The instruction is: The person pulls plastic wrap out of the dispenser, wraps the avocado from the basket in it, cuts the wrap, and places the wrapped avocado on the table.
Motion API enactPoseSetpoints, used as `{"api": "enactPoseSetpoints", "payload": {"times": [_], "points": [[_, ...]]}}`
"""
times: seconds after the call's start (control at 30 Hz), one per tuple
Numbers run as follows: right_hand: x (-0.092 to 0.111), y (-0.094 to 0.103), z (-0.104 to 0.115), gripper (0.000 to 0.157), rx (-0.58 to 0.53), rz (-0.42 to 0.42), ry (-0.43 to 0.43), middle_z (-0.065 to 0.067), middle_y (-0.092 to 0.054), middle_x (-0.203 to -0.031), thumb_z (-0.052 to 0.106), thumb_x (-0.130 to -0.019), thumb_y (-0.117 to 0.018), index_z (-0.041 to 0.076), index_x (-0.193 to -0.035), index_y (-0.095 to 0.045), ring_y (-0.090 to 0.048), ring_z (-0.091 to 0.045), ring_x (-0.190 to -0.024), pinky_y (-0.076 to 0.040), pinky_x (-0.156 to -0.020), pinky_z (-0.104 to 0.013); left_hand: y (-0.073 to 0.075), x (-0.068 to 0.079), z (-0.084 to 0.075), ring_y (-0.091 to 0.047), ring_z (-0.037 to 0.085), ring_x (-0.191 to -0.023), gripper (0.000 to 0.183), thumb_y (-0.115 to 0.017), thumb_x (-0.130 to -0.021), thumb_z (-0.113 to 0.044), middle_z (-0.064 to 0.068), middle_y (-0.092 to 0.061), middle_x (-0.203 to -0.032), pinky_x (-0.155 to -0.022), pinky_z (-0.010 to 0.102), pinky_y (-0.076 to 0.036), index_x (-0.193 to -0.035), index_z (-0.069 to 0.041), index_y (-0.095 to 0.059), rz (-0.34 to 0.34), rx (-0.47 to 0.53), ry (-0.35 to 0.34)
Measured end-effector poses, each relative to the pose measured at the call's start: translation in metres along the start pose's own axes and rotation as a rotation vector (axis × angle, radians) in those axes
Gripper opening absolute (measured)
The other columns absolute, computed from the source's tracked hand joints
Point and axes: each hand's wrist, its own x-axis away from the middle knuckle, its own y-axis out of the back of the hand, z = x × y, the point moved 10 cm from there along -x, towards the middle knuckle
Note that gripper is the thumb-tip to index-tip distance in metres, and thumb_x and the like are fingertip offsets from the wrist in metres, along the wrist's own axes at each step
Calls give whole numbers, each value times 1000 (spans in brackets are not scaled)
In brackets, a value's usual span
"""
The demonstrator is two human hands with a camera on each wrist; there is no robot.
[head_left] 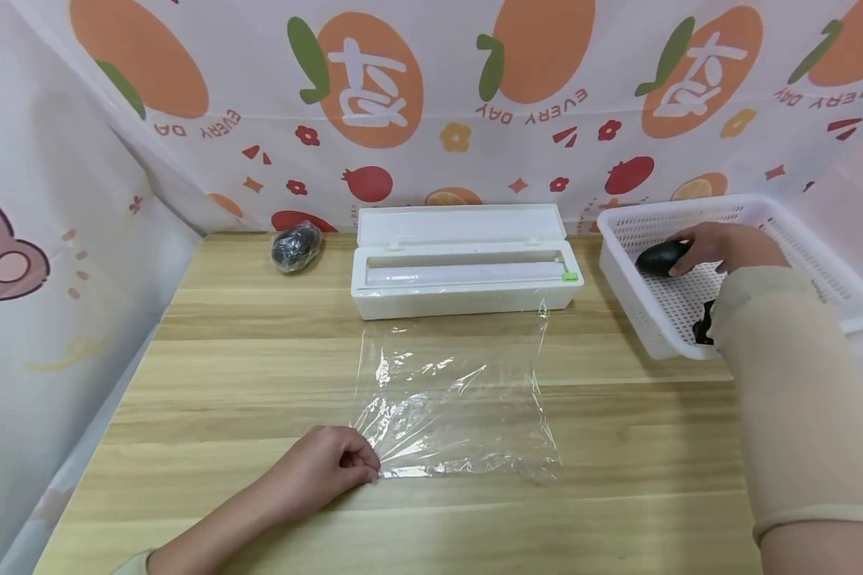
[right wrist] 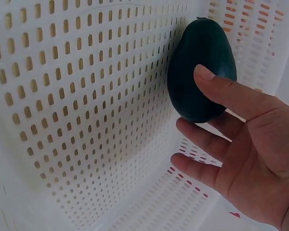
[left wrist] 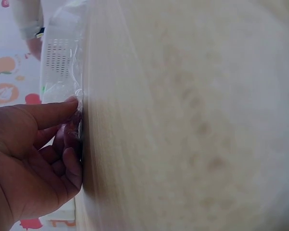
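Note:
My left hand (head_left: 328, 463) pinches the near left corner of a clear sheet of cling film (head_left: 460, 407) between thumb and fingers. The film lies over the wooden table and runs back to a white cling film dispenser (head_left: 467, 302) with its lid raised. Inside the white basket (head_left: 635, 307) at the right, my right hand (head_left: 726, 246) grips a dark green avocado (right wrist: 200, 72). Its thumb presses on the avocado's side, and some fingers are hidden behind it. The left wrist view shows the film's edge pinched just above the tabletop.
A dark, rounded thing wrapped in film (head_left: 297, 247) sits at the table's back left. A black item (head_left: 703, 323) lies in the basket, partly hidden by the right sleeve. A green slider (head_left: 570, 276) is on the dispenser. A printed curtain (head_left: 431, 104) hangs behind the table.

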Motion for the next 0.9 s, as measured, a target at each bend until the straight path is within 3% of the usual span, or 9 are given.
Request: {"api": "enactPoseSetpoints", "payload": {"times": [0.2, 0.5, 0.73, 0.9], "points": [[0, 3, -2, 90, 53, -39, 42, -36, -31, -142, 38, -85, -77, -8, -145, -30, -34, -53, -124, -35, -102, -68, 0, 0, -2, -55, -3, -65, 11, -78, -82, -11, -14, -62, -72, -59, 20, -51, -79, -20, -73, 9, -13, -1], [13, 29, 13, 91, 90, -171, 56, -34, -42, -130, 48, -80, -79, -10, -137, -39, -48, -47, -111, -48, -95, -59, 1, 1, 1, -56, -3, -66, 9, -78, -83, -13, -14, -63, -73, -60, 20, -51, -81, -21, -73, 8, -24, 8], [31, 47, 27, 102, 157, -237, 43, -35, -41, -132, 60, -76, -76, -7, -142, -35, -42, -49, -114, -44, -89, -64, 1, 1, 1, -57, -3, -66, 7, -79, -83, -15, -14, -64, -75, -60, 20, -51, -81, -20, -74, 7, -23, -5], [50, 50, 40, 103, 101, -322, 67, -33, -39, -136, 59, -76, -77, -4, -145, -33, -34, -49, -117, -46, -86, -63, 2, 0, -2, -57, -3, -68, 5, -79, -83, -20, -14, -65, -77, -61, 20, -51, -83, -17, -75, 1, -24, -22]]}}
